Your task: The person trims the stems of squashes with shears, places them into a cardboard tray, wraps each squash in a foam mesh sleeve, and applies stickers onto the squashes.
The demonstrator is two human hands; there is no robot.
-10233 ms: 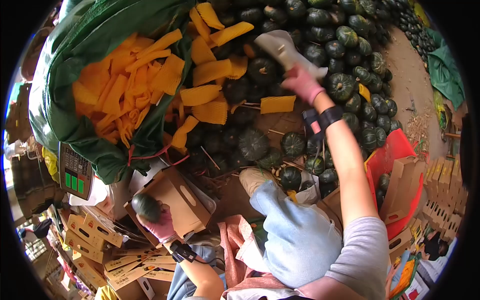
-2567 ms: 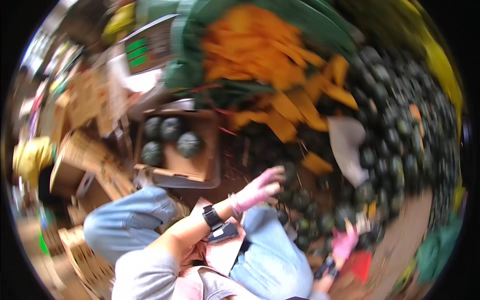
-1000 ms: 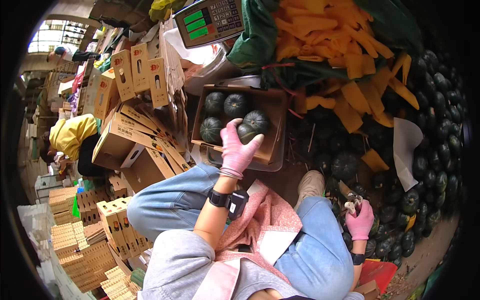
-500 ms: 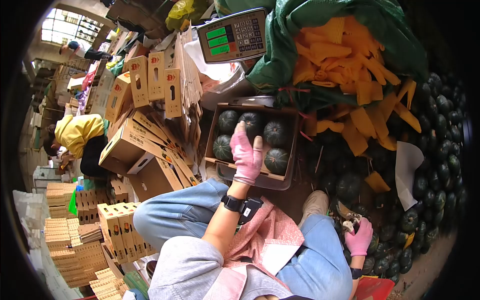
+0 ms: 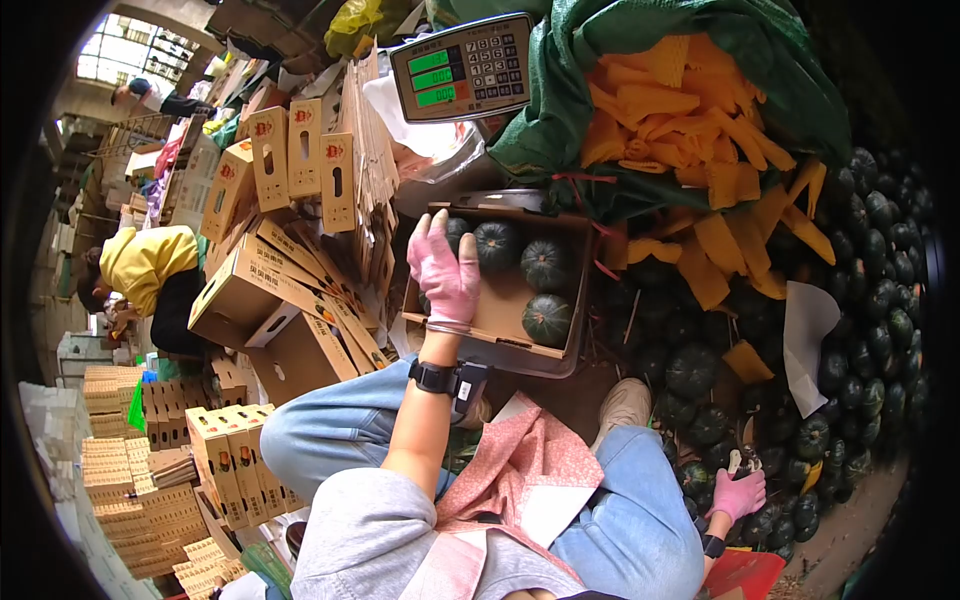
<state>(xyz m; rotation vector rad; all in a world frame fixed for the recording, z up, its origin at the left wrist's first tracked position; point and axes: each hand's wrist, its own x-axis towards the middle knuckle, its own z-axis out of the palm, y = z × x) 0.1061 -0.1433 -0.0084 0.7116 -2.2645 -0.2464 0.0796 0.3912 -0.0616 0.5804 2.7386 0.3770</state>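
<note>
My left hand (image 5: 443, 275), in a pink glove with bare fingertips, is over the left side of an open cardboard box (image 5: 500, 325). Its fingers are stretched and the thumb stands apart. Beneath it, two dark green squashes are partly hidden; one squash (image 5: 457, 232) shows between finger and thumb. Whether the hand touches them I cannot tell. Further right in the box lie a squash (image 5: 495, 245) and others. My right hand (image 5: 738, 495), also gloved in pink, is closed around what look like small metal pruning shears (image 5: 740, 462), beside the squash pile (image 5: 690, 372) on the floor.
A scale display (image 5: 463, 68) stands behind the box. A green sack (image 5: 560, 110) spills orange foam sleeves (image 5: 715, 130). Flat and folded cartons (image 5: 270, 300) are stacked at left. A person in a yellow top (image 5: 150, 265) bends over further back.
My left hand has moved left across the box, from the middle squashes to the left ones. My right hand has shifted slightly right and down, with the shears turned in its grip.
</note>
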